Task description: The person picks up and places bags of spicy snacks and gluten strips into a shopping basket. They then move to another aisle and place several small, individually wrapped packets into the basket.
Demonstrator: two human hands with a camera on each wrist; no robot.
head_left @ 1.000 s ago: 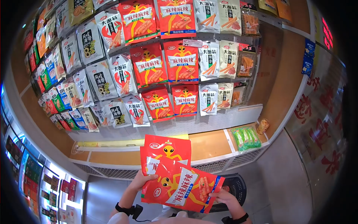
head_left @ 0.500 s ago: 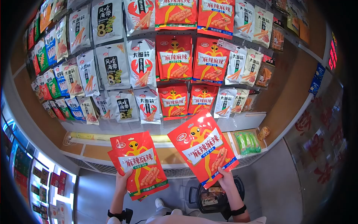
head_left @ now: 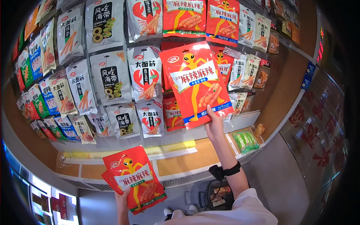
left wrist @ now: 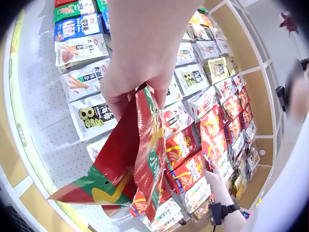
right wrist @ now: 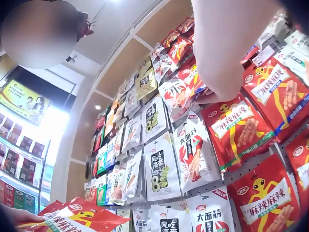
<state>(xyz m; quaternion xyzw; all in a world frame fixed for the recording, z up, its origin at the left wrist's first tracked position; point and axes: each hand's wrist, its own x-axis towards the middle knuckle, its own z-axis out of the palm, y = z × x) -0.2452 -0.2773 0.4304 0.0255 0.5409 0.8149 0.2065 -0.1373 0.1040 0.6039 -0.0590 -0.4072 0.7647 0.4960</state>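
My right hand [head_left: 215, 125] pinches the lower edge of a red packet with a blue bottom strip [head_left: 197, 84], held upright before the hanging red packets. Low on the left, my left hand [head_left: 122, 202] grips red packets with a green bottom strip [head_left: 137, 183], at least two overlapping. In the left wrist view my left hand [left wrist: 140, 72] pinches those packets [left wrist: 149, 159] by an edge, and my right hand [left wrist: 216, 176] shows farther off. The right wrist view shows my right hand [right wrist: 219, 63] from behind, its fingertips hidden, and the left hand's packets [right wrist: 77, 217] at lower left.
Rows of snack packets [head_left: 110, 77] hang on a perforated board. Below runs a ledge [head_left: 180, 164] with a yellow strip [head_left: 165, 148] and green packets [head_left: 244, 141]. A black basket [head_left: 219, 195] holding packets stands on the floor. A glass panel [head_left: 315, 127] is at the right.
The packets, first overlapping in front of me, have moved apart. My right hand has raised its packet up towards the display; my left hand has gone lower and left with the others.
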